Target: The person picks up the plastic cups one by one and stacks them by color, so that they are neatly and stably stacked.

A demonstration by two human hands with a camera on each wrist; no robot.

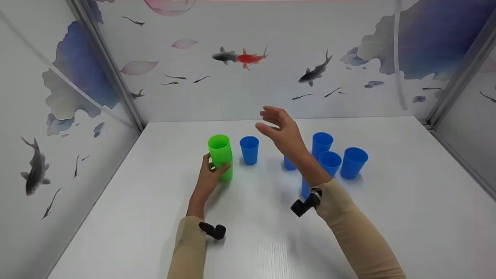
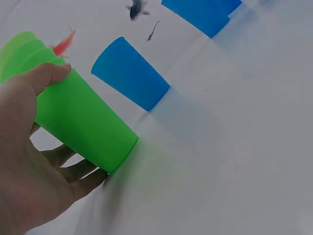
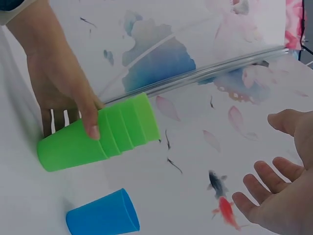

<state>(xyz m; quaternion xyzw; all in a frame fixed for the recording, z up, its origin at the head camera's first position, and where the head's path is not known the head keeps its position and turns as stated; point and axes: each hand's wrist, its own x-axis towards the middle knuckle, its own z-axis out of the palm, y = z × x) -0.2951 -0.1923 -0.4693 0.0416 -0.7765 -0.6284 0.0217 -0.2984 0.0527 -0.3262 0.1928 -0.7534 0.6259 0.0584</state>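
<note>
Head view: green stack (image 1: 220, 152) in my left hand (image 1: 209, 177), right hand (image 1: 285, 134) holding nothing

Green stack stood about upright, rims up, just right of my left palm; left hand was nearer, thumb and fingers wrapped round its lower part. Couldn't tell if its base touched the table (image 1: 252, 236). Right hand was raised to the right of the stack, fingers parted, loosely bent. Lone blue cup (image 1: 249, 151) stood upright just right of the stack, likely the nearest obstacle that side. Other blue cups (image 1: 353, 164) stood farther right of the stack, some partly hidden by my right forearm (image 1: 316, 172).
</note>
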